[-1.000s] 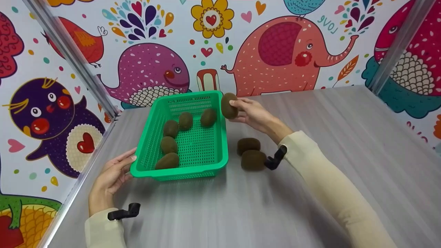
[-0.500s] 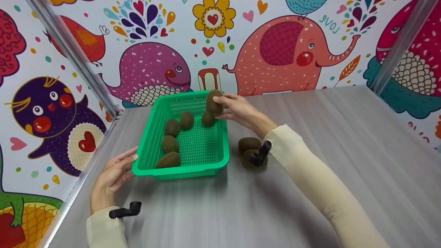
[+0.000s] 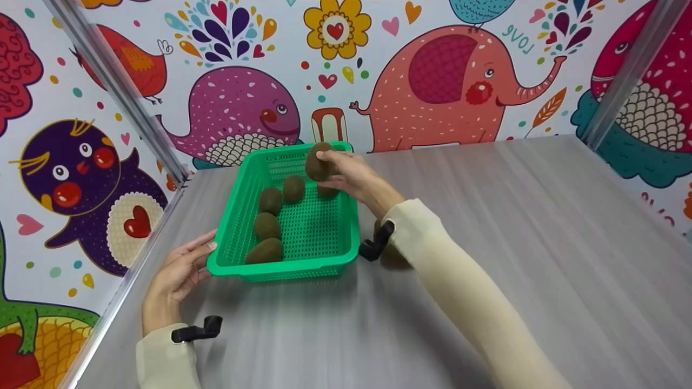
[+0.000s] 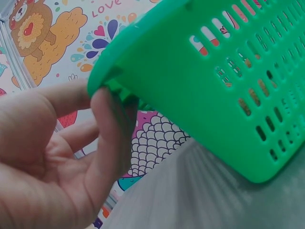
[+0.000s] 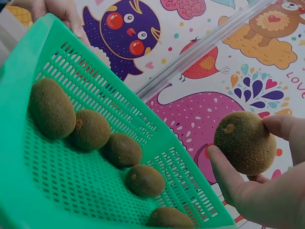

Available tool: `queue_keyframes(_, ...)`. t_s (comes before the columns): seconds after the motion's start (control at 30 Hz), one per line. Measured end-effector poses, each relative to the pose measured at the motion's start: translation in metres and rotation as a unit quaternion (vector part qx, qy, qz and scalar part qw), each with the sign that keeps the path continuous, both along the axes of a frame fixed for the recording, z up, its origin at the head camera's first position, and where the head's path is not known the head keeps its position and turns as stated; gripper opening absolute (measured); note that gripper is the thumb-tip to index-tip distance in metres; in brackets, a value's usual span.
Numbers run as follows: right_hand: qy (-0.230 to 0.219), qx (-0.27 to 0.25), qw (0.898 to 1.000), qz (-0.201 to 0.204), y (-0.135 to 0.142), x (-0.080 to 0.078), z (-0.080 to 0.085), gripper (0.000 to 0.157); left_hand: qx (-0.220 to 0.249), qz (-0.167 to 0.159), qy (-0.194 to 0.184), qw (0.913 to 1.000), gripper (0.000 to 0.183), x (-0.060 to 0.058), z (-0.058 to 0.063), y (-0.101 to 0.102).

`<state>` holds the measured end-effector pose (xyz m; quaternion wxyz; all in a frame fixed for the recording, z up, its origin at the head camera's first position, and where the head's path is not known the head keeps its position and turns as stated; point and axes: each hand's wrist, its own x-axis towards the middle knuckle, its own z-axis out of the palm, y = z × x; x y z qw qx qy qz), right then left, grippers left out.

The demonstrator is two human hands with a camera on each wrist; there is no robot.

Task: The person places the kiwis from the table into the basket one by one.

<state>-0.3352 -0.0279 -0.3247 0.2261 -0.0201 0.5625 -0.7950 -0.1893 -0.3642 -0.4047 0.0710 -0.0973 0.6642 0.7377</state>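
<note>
The left hand [image 4: 62, 157] grips the rim of a green basket [image 4: 167, 71] at its corner, thumb and fingers against the edge. Rows of slots pierce the basket's side, which slants down over a grey table [image 4: 190, 200]. Behind stands a white wall [image 4: 57, 62] printed with a brown bear [image 4: 31, 31], coloured drops and the word "LOVE".

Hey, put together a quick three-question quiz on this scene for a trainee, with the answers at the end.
1. How many kiwis lie in the basket?
2. True or false: the left hand touches the basket.
3. What is the right hand doing?
A) Clasping the left hand
B) Holding up a kiwi
C) Hanging idle

Key:
1. Five
2. True, it holds the rim
3. B
</note>
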Motion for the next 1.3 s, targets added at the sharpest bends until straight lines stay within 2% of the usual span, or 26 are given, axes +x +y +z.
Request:
queue_keyframes(0.3, -0.033, -0.010, 0.999, -0.015, -0.020, -0.004, -0.012, 0.051, -0.005, 0.001, -0.003, 1.0000, 0.029, 0.001, 0.001, 0.000)
queue_keyframes(0.47, -0.050, -0.009, 0.998, -0.020, -0.025, -0.005, -0.012, 0.049, -0.006, 0.001, -0.004, 1.0000, 0.028, -0.001, 0.003, 0.001)
queue_keyframes(0.67, -0.049, 0.016, 0.999, -0.002, -0.033, -0.005, -0.012, 0.054, -0.006, 0.003, 0.001, 1.0000, 0.028, -0.001, 0.003, 0.001)
queue_keyframes(0.93, -0.066, 0.073, 0.994, 0.048, -0.039, -0.003, -0.034, 0.069, -0.009, 0.010, -0.002, 0.9999, 0.030, 0.001, -0.001, 0.001)
queue_keyframes(1.07, -0.077, 0.090, 0.992, 0.050, -0.040, 0.000, -0.040, 0.073, -0.015, 0.011, 0.000, 0.9998, 0.029, 0.001, -0.002, 0.001)
queue_keyframes(1.3, -0.089, 0.119, 0.988, 0.047, -0.039, 0.000, -0.040, 0.073, -0.011, 0.005, -0.004, 0.9999, 0.028, 0.000, 0.000, 0.000)
